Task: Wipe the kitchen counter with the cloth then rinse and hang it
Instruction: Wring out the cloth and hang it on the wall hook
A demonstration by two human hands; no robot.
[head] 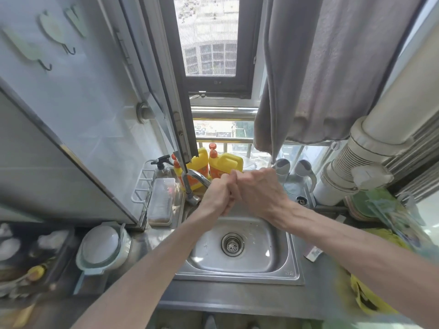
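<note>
A large grey cloth (332,67) hangs spread out in front of the window at the upper right, its lower edge just above my hands. My left hand (218,193) and my right hand (259,191) are pressed together with fingers closed against each other, over the back of the steel sink (294,269) beside the spout of the faucet (198,176). I see nothing held in either hand, and no running water. The steel counter (237,298) runs along the front of the sink.
Two yellow detergent bottles (225,163) stand behind the faucet. A white wire rack (142,186) and a plastic box (161,200) sit left of the sink, with a covered bowl (102,248) nearer. Wall hooks (45,65) are at upper left. A thick white pipe (370,150) and yellow bag (365,295) crowd the right.
</note>
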